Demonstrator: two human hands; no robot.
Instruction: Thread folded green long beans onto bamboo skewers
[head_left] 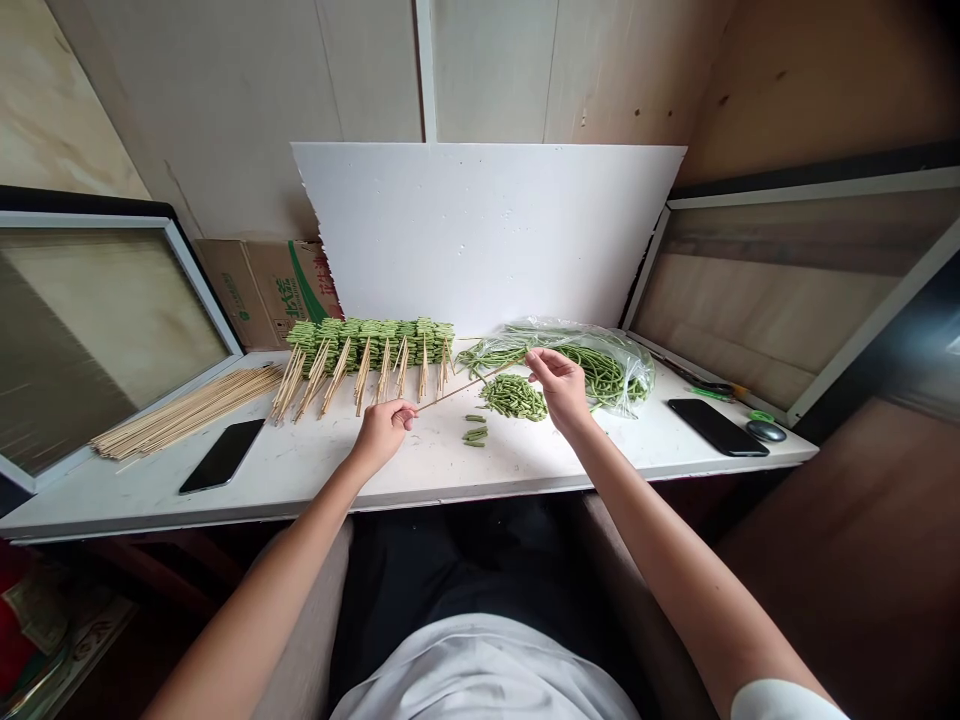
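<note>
A thin bamboo skewer (466, 388) slants up to the right between my two hands, above the white table. My left hand (384, 430) is closed around its lower left end. My right hand (559, 385) pinches at its upper right end; whether a piece of bean is also between those fingertips I cannot tell. Under the skewer's right part lies a pile of cut green bean pieces (514, 397). Several loose bean pieces (475, 434) lie just in front of that pile. Behind my left hand, filled bean skewers (371, 345) are stacked in a long row, sticks pointing toward me.
Bare skewers (184, 410) lie heaped at the left, near a phone (222, 456). Long beans (600, 372) rest in a clear plastic bag behind my right hand. Another phone (718, 427) and a dark mouse-like object (766, 431) are at right. A white board (487, 230) stands behind.
</note>
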